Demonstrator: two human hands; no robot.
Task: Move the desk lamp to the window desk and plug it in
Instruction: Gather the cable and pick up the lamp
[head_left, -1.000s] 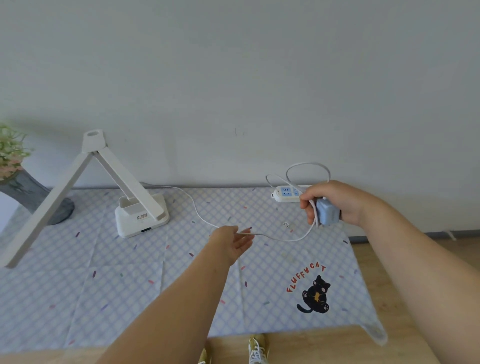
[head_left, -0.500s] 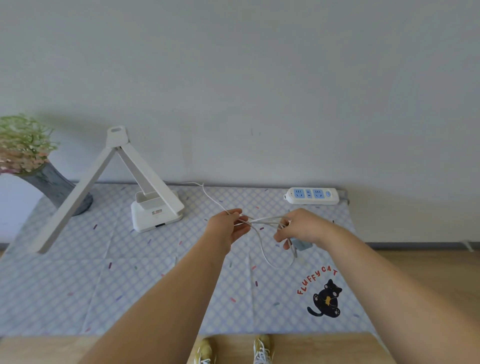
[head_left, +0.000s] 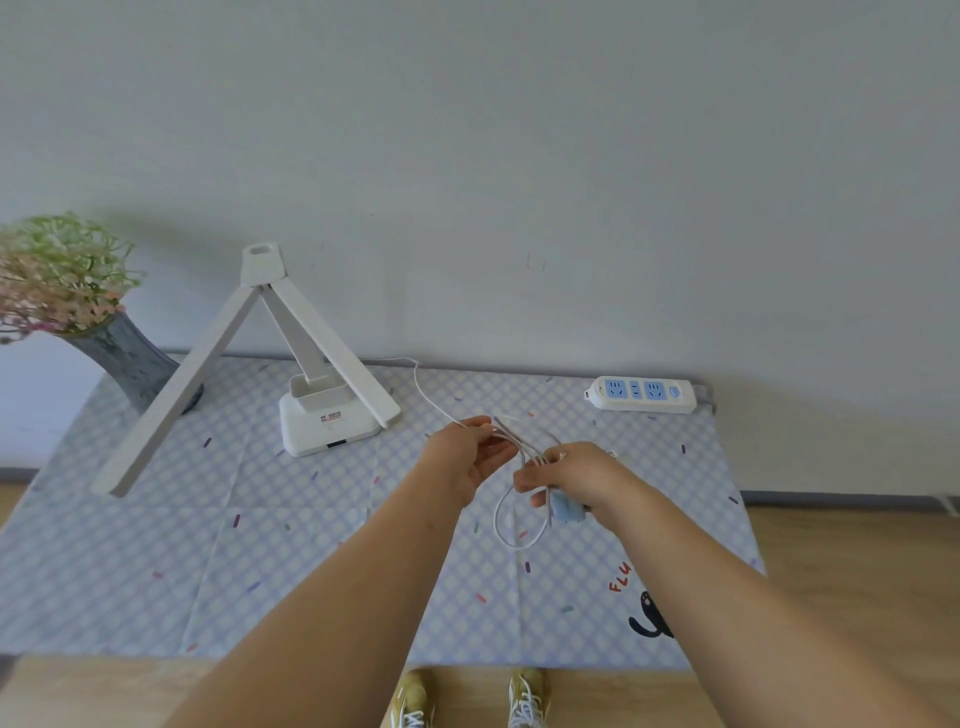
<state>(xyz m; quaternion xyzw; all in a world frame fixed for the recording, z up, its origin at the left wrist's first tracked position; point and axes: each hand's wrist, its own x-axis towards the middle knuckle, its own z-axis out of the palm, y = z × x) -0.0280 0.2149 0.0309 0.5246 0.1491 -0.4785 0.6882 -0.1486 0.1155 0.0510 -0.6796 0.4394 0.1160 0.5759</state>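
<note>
Well, at the far left a grey vase (head_left: 132, 364) stood on the table, with pink and green flowers (head_left: 57, 270) in it. A blue and white checked cloth (head_left: 156, 545) covered the table top.

Next to the vase stood the white desk lamp (head_left: 332, 415). Its base sat on the cloth near the back edge, left of the middle. One long bar slanted down to the left, in front of the vase, and I could not tell if its tip touched the cloth. A shorter bar slanted down to the right, beside the base.

A thin white cord (head_left: 427, 395) ran from behind the lamp, across the cloth, to the hands.

The left hand (head_left: 467, 457) was above the middle of the cloth. Its thumb and fingers pinched the cord.

Just to the right, the right hand (head_left: 576, 478) had its fingers curled round some loops of the cord and round a light blue plug (head_left: 569, 508). One loop hung down under this hand. The two hands were close together, with cord going between them.

Farther right, a white and blue power strip (head_left: 641, 395) lay by the wall at the back of the cloth, well apart from the plug.

A black cat picture (head_left: 649, 621) with red letters showed near the right arm. Down at the bottom, two shoes (head_left: 527, 696) stood on the wood floor.
</note>
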